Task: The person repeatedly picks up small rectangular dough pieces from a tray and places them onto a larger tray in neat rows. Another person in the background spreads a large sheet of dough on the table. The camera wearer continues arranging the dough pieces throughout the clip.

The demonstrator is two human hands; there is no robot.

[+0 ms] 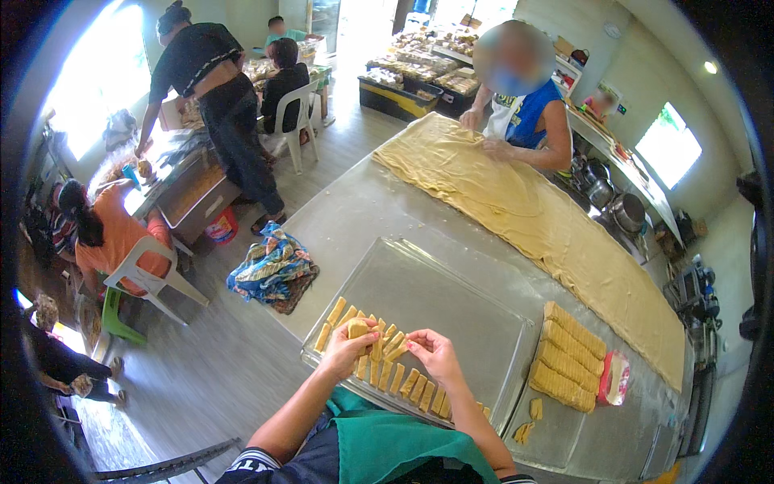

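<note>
My left hand point(349, 349) holds a small stack of cut dough pieces point(357, 328) above the left side of a metal baking tray point(447, 302). Between the thumb and fingertips of my right hand point(433, 354) is one dough strip point(396, 351), low over the tray. Dough strips point(410, 383) lie in rows along the tray's near edge and left corner. To the right of the tray, several rows of sliced dough point(568, 357) sit packed side by side. Two small clumps of dough pieces point(536, 408) lie just in front of them.
A long folded dough sheet point(532, 224) covers the table's far side, where a co-worker point(532, 121) presses on it. A patterned cloth point(272, 266) lies at the left table edge. Beside the sliced dough is a red and white packet point(615, 378). Other people sit and stand at left.
</note>
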